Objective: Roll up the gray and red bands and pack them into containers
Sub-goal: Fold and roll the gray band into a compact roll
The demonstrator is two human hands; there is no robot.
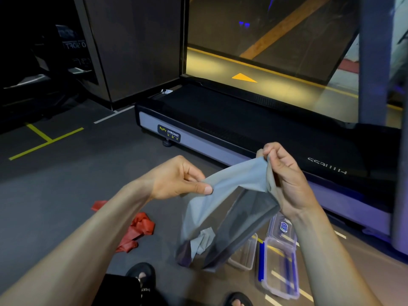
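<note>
From my remote seat I see both hands raised over the gym floor (66, 195) with the gray band (229, 195) stretched between them. The left hand (176, 177) pinches one upper edge of the band between thumb and curled fingers, the thumb lying flat on top of the material. The right hand (284, 180) grips the opposite upper edge higher up, fingers curled round the bunched end, and a fold runs down along the palm toward the wrist. The band sags between the two grips and hangs down in a wide translucent sheet (I can make out the floor through it), its crumpled lower end dangling near the floor.

The red band (136, 230) lies in a loose, unrolled heap on the floor below the left forearm, well apart from the gray one. To the right, under the right forearm, sit clear plastic containers: a small open tub (245, 257) partly behind the hanging band, a lid with blue clips (280, 268) just beside it, and another labelled piece (283, 227) farther back. A treadmill (220, 120) marked "BODY STRONG" runs across the view behind the hands. A black sandal (141, 272) shows at the bottom edge.
</note>
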